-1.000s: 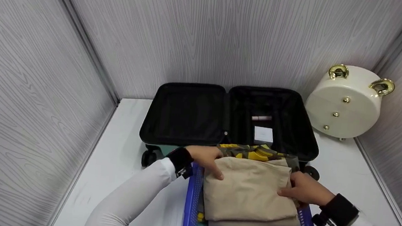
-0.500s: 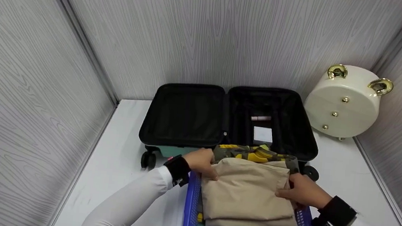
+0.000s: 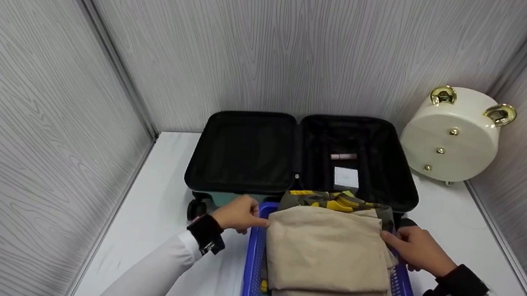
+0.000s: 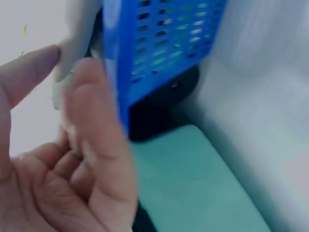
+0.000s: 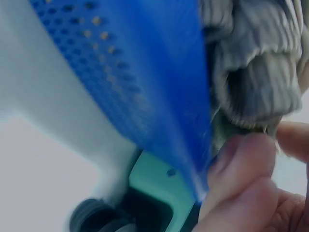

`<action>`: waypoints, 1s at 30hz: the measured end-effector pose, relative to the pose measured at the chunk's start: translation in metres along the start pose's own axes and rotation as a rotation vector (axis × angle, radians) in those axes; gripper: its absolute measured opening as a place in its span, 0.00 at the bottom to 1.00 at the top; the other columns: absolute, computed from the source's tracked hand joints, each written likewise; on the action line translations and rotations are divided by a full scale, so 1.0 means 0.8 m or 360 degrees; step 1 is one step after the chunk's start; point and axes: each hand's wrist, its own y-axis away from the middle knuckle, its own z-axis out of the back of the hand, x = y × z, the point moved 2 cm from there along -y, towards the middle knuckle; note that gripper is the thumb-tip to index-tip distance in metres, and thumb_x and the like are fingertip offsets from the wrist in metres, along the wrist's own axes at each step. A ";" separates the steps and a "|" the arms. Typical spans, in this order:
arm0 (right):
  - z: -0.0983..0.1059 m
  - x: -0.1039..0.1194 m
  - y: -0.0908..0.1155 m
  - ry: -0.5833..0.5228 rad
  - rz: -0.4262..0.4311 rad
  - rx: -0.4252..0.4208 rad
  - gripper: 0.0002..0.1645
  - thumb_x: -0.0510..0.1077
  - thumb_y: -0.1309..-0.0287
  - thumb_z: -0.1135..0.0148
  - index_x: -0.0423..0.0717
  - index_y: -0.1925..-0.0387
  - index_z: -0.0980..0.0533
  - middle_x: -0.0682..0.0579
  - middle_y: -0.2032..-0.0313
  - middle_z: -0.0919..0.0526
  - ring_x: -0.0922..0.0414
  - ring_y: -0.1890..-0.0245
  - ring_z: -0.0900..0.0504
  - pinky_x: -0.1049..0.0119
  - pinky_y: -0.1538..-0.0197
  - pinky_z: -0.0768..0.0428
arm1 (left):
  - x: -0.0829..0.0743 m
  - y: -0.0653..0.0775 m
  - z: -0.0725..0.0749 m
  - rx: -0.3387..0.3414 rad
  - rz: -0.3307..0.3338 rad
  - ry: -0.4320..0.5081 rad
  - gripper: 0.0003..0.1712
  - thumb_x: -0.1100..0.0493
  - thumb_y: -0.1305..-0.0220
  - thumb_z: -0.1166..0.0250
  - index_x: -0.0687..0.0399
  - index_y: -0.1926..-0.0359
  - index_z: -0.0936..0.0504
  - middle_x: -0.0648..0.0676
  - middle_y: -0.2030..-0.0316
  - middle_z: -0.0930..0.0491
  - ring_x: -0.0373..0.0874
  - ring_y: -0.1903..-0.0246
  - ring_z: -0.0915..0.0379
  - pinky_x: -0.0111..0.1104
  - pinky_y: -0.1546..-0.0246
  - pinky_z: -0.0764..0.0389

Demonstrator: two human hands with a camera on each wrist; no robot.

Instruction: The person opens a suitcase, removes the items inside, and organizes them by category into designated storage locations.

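Observation:
A folded beige garment [image 3: 328, 253] lies on top of a clothes pile in a blue plastic basket [image 3: 250, 282]. Below it and at its far edge shows camouflage cloth with yellow patches [image 3: 335, 203]. My left hand [image 3: 240, 213] is at the basket's left rim, its thumb tip at the garment's far left corner and its fingers outside the rim. On the opposite side, my right hand [image 3: 420, 248] has its thumb at the garment's right edge. In the right wrist view its fingers [image 5: 241, 179] overlap the rim beside a ribbed grey cloth edge [image 5: 265, 77].
Behind the basket, a green suitcase [image 3: 244, 151] lies unfolded with its black lining up. In its right half are a small white box [image 3: 346, 177] and a pink tube [image 3: 343, 156]. A round cream case [image 3: 447, 146] with gold ears stands at the back right.
Both hands have let go of the garment's sides and moved outward to the basket's rims, the left one leftward, the right one rightward. The garment stays on the pile.

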 end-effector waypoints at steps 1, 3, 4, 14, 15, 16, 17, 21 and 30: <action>0.001 -0.004 0.001 0.0013 -0.0002 -0.0001 0.28 0.57 0.21 0.38 0.48 0.77 0.29 0.56 0.86 0.26 0.60 0.89 0.27 0.64 0.83 0.25 | 0.003 0.003 -0.001 0.0025 0.0021 0.0003 0.22 0.46 0.30 0.24 0.51 0.71 0.25 0.45 0.80 0.24 0.39 0.84 0.22 0.31 0.79 0.21; 0.002 -0.010 0.003 0.0023 -0.0003 0.0021 0.26 0.54 0.22 0.36 0.48 0.77 0.30 0.56 0.85 0.25 0.59 0.89 0.26 0.64 0.82 0.24 | 0.010 0.009 -0.005 0.0062 0.0049 0.0001 0.23 0.45 0.30 0.25 0.50 0.72 0.26 0.46 0.81 0.24 0.43 0.83 0.18 0.34 0.78 0.18; 0.002 -0.013 0.003 0.0023 -0.0008 0.0039 0.26 0.53 0.22 0.36 0.47 0.76 0.30 0.56 0.85 0.25 0.59 0.89 0.26 0.64 0.82 0.24 | 0.013 0.012 -0.006 0.0077 0.0057 -0.0006 0.24 0.45 0.30 0.25 0.48 0.74 0.27 0.45 0.83 0.25 0.46 0.83 0.16 0.36 0.78 0.16; -0.006 -0.045 0.014 -0.0153 -0.0037 0.0310 0.21 0.52 0.20 0.39 0.40 0.66 0.25 0.51 0.80 0.18 0.59 0.84 0.17 0.61 0.79 0.15 | 0.044 0.030 -0.044 0.0200 0.0243 0.0188 0.27 0.35 0.29 0.32 0.57 0.58 0.18 0.58 0.70 0.11 0.57 0.75 0.10 0.45 0.75 0.10; -0.007 -0.048 0.014 -0.0185 -0.0016 0.0324 0.20 0.51 0.20 0.39 0.39 0.65 0.23 0.51 0.78 0.18 0.59 0.82 0.16 0.61 0.77 0.14 | 0.045 0.031 -0.049 0.0228 0.0250 0.0220 0.29 0.35 0.28 0.33 0.57 0.51 0.18 0.56 0.68 0.11 0.59 0.73 0.09 0.45 0.74 0.10; -0.007 -0.050 0.014 -0.0229 0.0006 0.0334 0.19 0.50 0.20 0.39 0.37 0.63 0.22 0.51 0.76 0.17 0.59 0.80 0.15 0.60 0.76 0.13 | 0.046 0.031 -0.054 0.0256 0.0242 0.0260 0.29 0.35 0.27 0.35 0.58 0.48 0.19 0.56 0.68 0.10 0.60 0.72 0.09 0.45 0.74 0.10; -0.008 -0.052 0.014 -0.0283 0.0021 0.0351 0.18 0.48 0.21 0.39 0.36 0.62 0.21 0.50 0.75 0.16 0.59 0.78 0.15 0.60 0.75 0.12 | 0.046 0.032 -0.059 0.0283 0.0231 0.0302 0.29 0.36 0.27 0.36 0.58 0.46 0.19 0.55 0.68 0.09 0.60 0.71 0.09 0.46 0.73 0.09; -0.015 -0.060 0.016 -0.0532 -0.0010 0.0455 0.17 0.42 0.25 0.39 0.29 0.48 0.22 0.50 0.66 0.13 0.59 0.69 0.12 0.60 0.68 0.10 | 0.050 0.033 -0.075 0.0350 0.0203 0.0512 0.29 0.42 0.27 0.37 0.59 0.38 0.21 0.57 0.65 0.08 0.52 0.71 0.10 0.46 0.71 0.09; -0.036 -0.064 0.019 -0.1007 -0.0079 0.0508 0.21 0.29 0.35 0.46 0.30 0.41 0.28 0.52 0.59 0.13 0.58 0.60 0.10 0.61 0.58 0.09 | 0.059 0.029 -0.094 0.0279 0.0224 0.1081 0.33 0.60 0.39 0.35 0.61 0.32 0.26 0.56 0.57 0.11 0.46 0.63 0.10 0.34 0.71 0.11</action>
